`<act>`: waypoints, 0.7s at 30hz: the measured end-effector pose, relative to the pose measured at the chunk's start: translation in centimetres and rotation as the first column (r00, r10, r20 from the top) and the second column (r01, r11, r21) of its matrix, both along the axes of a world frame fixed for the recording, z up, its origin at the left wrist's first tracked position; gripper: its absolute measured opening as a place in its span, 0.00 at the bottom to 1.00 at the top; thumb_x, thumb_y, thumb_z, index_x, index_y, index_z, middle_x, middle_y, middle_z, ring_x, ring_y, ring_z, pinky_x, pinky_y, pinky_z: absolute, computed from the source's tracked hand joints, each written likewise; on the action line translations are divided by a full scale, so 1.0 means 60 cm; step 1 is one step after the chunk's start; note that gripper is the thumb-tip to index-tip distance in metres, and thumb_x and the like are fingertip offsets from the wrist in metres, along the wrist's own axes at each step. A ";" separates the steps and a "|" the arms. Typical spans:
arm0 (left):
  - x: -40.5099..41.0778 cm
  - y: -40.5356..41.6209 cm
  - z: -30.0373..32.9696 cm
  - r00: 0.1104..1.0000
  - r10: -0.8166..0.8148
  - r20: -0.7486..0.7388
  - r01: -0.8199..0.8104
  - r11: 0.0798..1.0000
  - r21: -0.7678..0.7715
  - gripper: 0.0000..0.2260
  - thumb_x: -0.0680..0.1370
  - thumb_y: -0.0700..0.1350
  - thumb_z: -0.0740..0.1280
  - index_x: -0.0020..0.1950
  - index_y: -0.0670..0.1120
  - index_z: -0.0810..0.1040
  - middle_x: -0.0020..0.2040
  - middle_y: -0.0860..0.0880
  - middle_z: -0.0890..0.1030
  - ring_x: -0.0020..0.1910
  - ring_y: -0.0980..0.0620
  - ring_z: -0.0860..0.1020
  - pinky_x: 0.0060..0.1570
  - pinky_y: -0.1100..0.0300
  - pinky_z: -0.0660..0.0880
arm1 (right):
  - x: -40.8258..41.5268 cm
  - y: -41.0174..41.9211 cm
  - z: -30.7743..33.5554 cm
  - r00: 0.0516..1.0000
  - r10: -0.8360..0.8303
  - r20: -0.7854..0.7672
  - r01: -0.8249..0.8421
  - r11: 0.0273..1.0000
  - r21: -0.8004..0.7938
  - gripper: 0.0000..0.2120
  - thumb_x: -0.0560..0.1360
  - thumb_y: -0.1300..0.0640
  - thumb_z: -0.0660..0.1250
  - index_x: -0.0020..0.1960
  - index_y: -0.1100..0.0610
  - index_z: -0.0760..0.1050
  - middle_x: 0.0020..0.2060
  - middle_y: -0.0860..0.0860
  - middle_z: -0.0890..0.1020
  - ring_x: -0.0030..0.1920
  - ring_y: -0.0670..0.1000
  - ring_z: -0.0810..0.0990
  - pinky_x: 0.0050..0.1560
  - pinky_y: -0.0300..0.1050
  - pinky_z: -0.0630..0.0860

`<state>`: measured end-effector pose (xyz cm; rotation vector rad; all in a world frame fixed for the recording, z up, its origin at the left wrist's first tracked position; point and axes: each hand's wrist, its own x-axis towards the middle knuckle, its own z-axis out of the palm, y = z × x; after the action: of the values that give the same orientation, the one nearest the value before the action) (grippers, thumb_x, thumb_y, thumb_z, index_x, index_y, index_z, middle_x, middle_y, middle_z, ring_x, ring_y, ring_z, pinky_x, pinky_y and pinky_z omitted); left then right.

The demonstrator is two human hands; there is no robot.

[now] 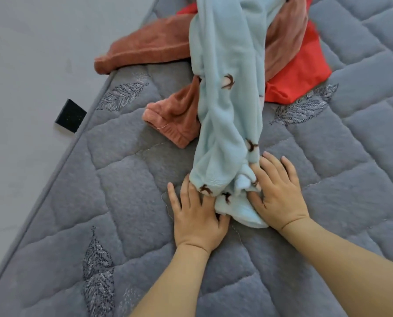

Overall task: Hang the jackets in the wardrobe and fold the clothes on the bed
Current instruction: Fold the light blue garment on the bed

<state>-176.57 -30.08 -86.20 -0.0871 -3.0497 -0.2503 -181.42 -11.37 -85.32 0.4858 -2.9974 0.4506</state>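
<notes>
A long light blue fleece garment [227,106] with small brown bird prints lies stretched down the middle of the grey quilted bed [127,179]. Its near end is bunched between my two hands. My left hand [197,216] lies flat on the quilt at the left of that end, thumb and forefinger pinching the cuff. My right hand [280,193] is at the right side, its thumb tucked into the bunched fabric and its other fingers straight. Under the blue garment lie rust-coloured fleece trousers [159,46] and a bright red garment [303,72].
The bed's left edge runs diagonally from the bottom left to the top middle, with pale grey floor [31,53] beyond it. A small black square object [70,116] sits on the floor by that edge. Embroidered leaf patterns mark the quilt.
</notes>
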 end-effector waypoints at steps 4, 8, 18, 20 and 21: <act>0.000 -0.004 -0.002 0.997 0.001 -0.081 0.007 0.995 0.096 0.29 0.73 0.59 0.62 0.67 0.42 0.66 0.64 0.37 0.73 0.69 0.39 0.67 0.72 0.34 0.55 | 0.000 0.000 -0.002 0.998 0.012 -0.056 -0.013 1.000 -0.017 0.23 0.76 0.48 0.57 0.64 0.60 0.76 0.63 0.58 0.77 0.69 0.61 0.69 0.72 0.62 0.58; -0.010 -0.007 0.004 0.969 0.203 -0.143 -0.109 0.864 0.492 0.35 0.66 0.65 0.69 0.61 0.42 0.65 0.57 0.52 0.71 0.63 0.48 0.70 0.73 0.38 0.58 | -0.004 0.004 -0.016 0.991 0.025 -0.134 -0.031 0.999 -0.038 0.19 0.76 0.50 0.59 0.60 0.58 0.78 0.61 0.56 0.78 0.69 0.60 0.70 0.72 0.61 0.58; -0.014 -0.004 0.024 0.982 0.091 -0.166 -0.045 0.964 0.260 0.11 0.74 0.47 0.66 0.44 0.39 0.77 0.39 0.41 0.77 0.45 0.37 0.75 0.65 0.34 0.64 | 0.033 0.001 0.003 0.950 0.021 -0.312 -0.040 0.998 -0.055 0.06 0.72 0.60 0.70 0.42 0.63 0.77 0.41 0.58 0.80 0.47 0.61 0.79 0.57 0.56 0.72; 0.008 0.000 0.026 0.982 -0.019 -0.190 0.068 0.964 0.257 0.09 0.75 0.43 0.62 0.40 0.39 0.76 0.38 0.39 0.76 0.40 0.37 0.74 0.53 0.40 0.71 | 0.070 0.006 0.011 0.952 0.032 -0.304 -0.039 0.999 -0.014 0.08 0.71 0.60 0.72 0.39 0.63 0.75 0.37 0.59 0.78 0.43 0.62 0.78 0.51 0.56 0.73; 0.026 0.004 0.026 0.974 -0.058 -0.220 0.120 0.953 0.278 0.07 0.75 0.40 0.63 0.39 0.39 0.76 0.37 0.39 0.76 0.38 0.39 0.73 0.45 0.44 0.72 | 0.093 0.014 0.015 0.952 0.044 -0.303 -0.042 0.999 0.015 0.09 0.71 0.60 0.73 0.38 0.63 0.75 0.35 0.59 0.78 0.40 0.61 0.78 0.48 0.55 0.73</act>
<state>-174.99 -29.85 -84.65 -0.2187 -2.7675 -0.6483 -175.86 -10.52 -84.43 0.5651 -2.6988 0.3313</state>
